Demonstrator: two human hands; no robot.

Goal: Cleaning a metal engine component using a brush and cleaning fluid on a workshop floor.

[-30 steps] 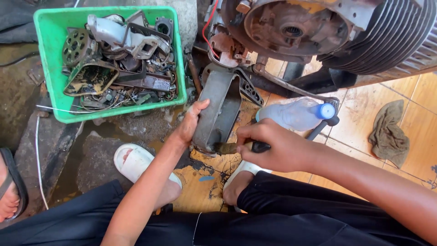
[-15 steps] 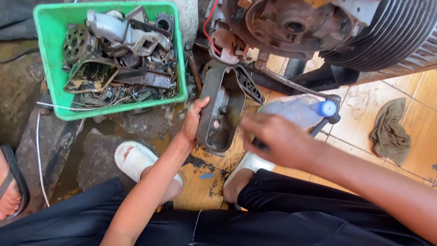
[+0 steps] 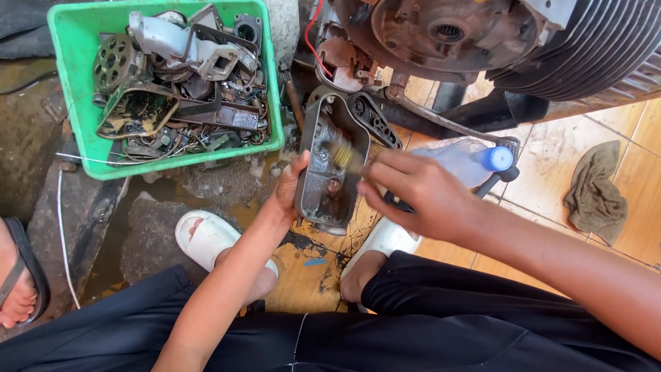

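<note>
The left hand (image 3: 289, 184) clamps the grimy metal cover (image 3: 329, 165) by its edge at nine o'clock, thumb curled over the rim and the hollow inner side turned up toward the camera. The right hand (image 3: 416, 196), at three o'clock of the cover, has its grip pressed together on a brush (image 3: 342, 156) whose yellowish bristles rest inside the hollow, toward its twelve o'clock end. Just beyond the right hand's knuckles lies a clear plastic bottle (image 3: 461, 160) with a blue cap. A green tray (image 3: 72, 83) of oily parts sits at ten o'clock, and an engine (image 3: 496, 34) looms at one o'clock over the tiled floor (image 3: 551, 165).
</note>
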